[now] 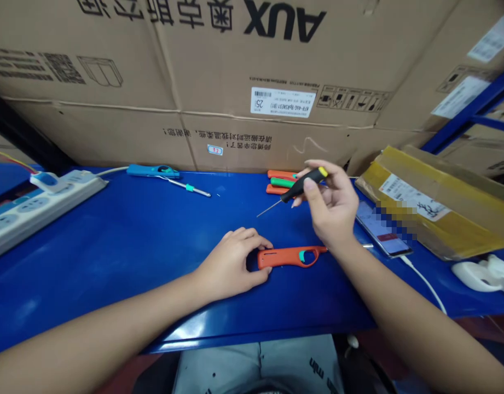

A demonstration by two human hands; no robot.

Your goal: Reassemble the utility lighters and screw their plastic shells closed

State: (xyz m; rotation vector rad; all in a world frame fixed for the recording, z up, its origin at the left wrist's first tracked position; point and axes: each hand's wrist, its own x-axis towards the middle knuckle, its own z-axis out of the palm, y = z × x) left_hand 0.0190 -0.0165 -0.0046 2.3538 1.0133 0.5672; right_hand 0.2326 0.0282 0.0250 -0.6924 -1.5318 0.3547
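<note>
My left hand (237, 260) pinches the end of the orange lighter (287, 257), which lies on the blue table (132, 246). My right hand (334, 205) grips the black-handled screwdriver (299, 189), shaft angled left and down. Blue lighter (143, 171) lies back left.

Lighter (287, 256) lying on table (124, 241), lower center, left hand (237, 260) gripping its left end. Right hand (336, 202) holding screwdriver (296, 189), center right. Power strip (50, 205) lying far left; phone (370, 221), parcel (461, 189) sitting right; carton (219, 65) standing behind, filling top.
</note>
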